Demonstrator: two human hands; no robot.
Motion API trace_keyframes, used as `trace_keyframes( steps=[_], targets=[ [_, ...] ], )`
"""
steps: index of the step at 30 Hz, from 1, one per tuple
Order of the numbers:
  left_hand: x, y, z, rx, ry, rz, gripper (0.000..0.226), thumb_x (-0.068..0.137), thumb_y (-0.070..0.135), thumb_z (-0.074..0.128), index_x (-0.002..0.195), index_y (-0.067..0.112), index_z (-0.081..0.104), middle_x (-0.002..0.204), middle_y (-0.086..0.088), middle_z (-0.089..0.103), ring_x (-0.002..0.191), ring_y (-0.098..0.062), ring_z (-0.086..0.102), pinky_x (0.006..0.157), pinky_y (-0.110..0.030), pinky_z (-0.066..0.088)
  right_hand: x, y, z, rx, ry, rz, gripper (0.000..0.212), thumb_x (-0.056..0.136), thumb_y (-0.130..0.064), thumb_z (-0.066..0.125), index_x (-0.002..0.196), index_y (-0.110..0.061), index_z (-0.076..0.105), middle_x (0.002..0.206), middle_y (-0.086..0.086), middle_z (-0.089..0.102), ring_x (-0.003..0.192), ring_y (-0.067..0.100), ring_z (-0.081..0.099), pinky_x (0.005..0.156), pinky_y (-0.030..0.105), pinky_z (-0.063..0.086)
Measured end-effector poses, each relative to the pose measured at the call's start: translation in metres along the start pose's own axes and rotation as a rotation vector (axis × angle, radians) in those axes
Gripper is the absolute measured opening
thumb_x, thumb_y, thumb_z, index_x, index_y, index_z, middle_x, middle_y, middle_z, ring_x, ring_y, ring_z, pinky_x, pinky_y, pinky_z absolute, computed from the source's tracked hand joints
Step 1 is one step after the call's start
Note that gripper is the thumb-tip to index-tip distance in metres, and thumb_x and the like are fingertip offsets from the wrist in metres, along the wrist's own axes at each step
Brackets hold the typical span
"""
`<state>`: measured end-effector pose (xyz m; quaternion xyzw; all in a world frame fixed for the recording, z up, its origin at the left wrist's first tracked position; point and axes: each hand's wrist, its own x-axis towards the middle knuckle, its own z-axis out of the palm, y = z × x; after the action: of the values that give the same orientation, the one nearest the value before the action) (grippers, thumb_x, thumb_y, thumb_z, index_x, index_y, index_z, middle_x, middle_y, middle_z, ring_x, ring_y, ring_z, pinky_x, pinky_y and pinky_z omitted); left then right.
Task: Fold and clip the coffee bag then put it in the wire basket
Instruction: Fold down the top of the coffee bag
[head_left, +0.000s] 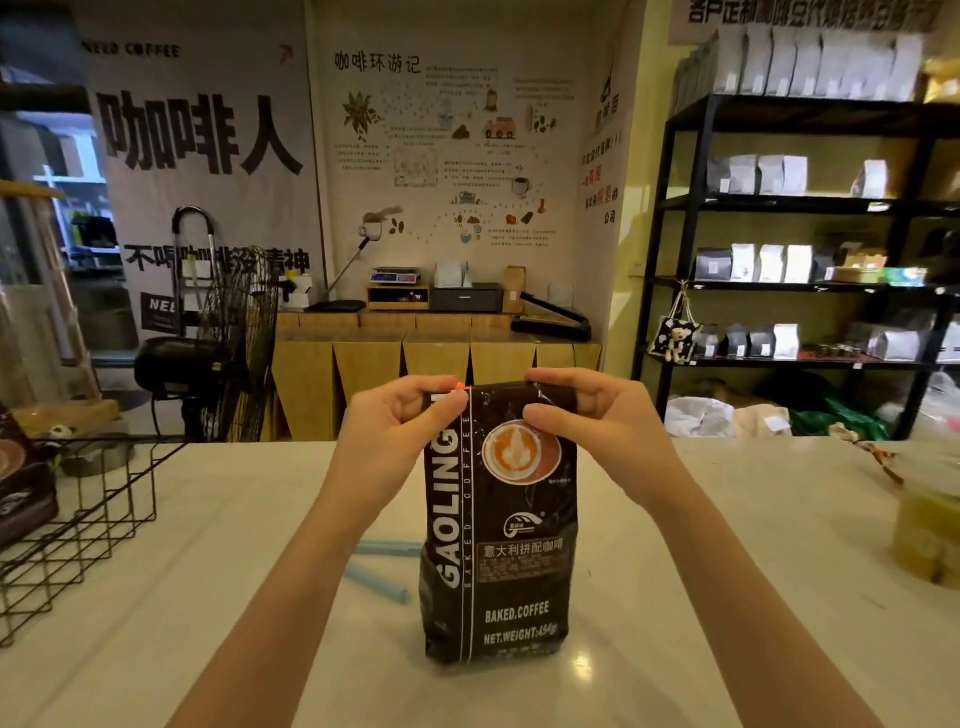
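Two bare hands grip the top edge of a tall dark brown glossy coffee bag with white lettering and a latte-art cup picture (498, 525), which stands upright on the pale smooth bench (218, 613), near its middle. The left hand (400, 415) is clamped on the bag's upper left corner, fingers curled over the rolled top, with a small orange-red bit showing just beside its fingertips; what that bit is cannot be told. The right hand (587, 410) is clamped on the upper right corner, thumb pressed on the front of the bag just above the printed cup, fingers wrapped behind the folded edge. Light blue plastic clip sticks (382, 566) lie flat on the bench just left of the bag's lower half, partly hidden behind the left forearm. A black wire basket with a diamond mesh (78, 525) sits at the bench's left edge, well apart from the bag, with another dark coffee package (21, 488) leaning inside it.
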<state>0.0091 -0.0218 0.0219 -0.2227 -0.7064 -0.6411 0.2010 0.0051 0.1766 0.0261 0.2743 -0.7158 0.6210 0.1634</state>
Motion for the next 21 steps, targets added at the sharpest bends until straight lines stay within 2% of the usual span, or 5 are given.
trace_keyframes(
  steps=[7, 10, 13, 18, 21],
  targets=[
    [0.0003, 0.0018, -0.0052, -0.046, 0.05, -0.143, 0.01, 0.071, 0.027, 0.069, 0.078, 0.021, 0.073, 0.077, 0.002, 0.073, 0.074, -0.006, 0.067, 0.064, -0.016, 0.051, -0.0007, -0.0033, 0.001, -0.083, -0.016, 0.059, 0.009, 0.077, -0.022, 0.067, 0.084, -0.028, 0.068, 0.069, -0.016, 0.073, 0.073, 0.005, 0.07, 0.06, 0.014, 0.053],
    [0.0001, 0.0002, -0.0065, -0.09, -0.014, -0.238, 0.032, 0.061, 0.04, 0.068, 0.082, 0.016, 0.073, 0.086, -0.002, 0.073, 0.085, -0.015, 0.066, 0.083, -0.031, 0.047, 0.0005, -0.0031, -0.0002, -0.124, -0.022, 0.093, 0.008, 0.073, -0.036, 0.066, 0.079, -0.032, 0.07, 0.099, -0.012, 0.068, 0.1, 0.014, 0.063, 0.081, 0.029, 0.052],
    [-0.0009, 0.0015, -0.0047, -0.222, -0.098, -0.333, 0.035, 0.061, 0.037, 0.066, 0.082, 0.009, 0.071, 0.071, 0.0, 0.073, 0.071, -0.013, 0.066, 0.076, -0.028, 0.047, 0.0006, -0.004, 0.0019, -0.178, -0.033, 0.094, 0.018, 0.064, -0.049, 0.063, 0.077, -0.039, 0.072, 0.127, -0.016, 0.049, 0.128, 0.014, 0.039, 0.1, 0.04, 0.034],
    [-0.0016, 0.0017, -0.001, -0.267, -0.034, -0.35, 0.024, 0.065, 0.032, 0.066, 0.077, 0.011, 0.07, 0.064, 0.002, 0.072, 0.062, -0.009, 0.066, 0.066, -0.023, 0.049, -0.0009, 0.0003, 0.0033, 0.012, -0.027, 0.153, 0.012, 0.081, -0.02, 0.062, 0.084, -0.015, 0.072, 0.071, -0.008, 0.074, 0.073, 0.007, 0.07, 0.066, 0.016, 0.052],
    [-0.0013, -0.001, 0.0017, -0.235, 0.034, -0.315, 0.015, 0.075, 0.025, 0.065, 0.075, 0.011, 0.071, 0.062, 0.002, 0.072, 0.061, -0.008, 0.066, 0.064, -0.021, 0.05, -0.0001, 0.0032, 0.0072, 0.045, 0.019, 0.154, 0.011, 0.081, -0.019, 0.062, 0.078, -0.015, 0.072, 0.066, -0.006, 0.074, 0.068, 0.009, 0.07, 0.064, 0.015, 0.054]
  ],
)
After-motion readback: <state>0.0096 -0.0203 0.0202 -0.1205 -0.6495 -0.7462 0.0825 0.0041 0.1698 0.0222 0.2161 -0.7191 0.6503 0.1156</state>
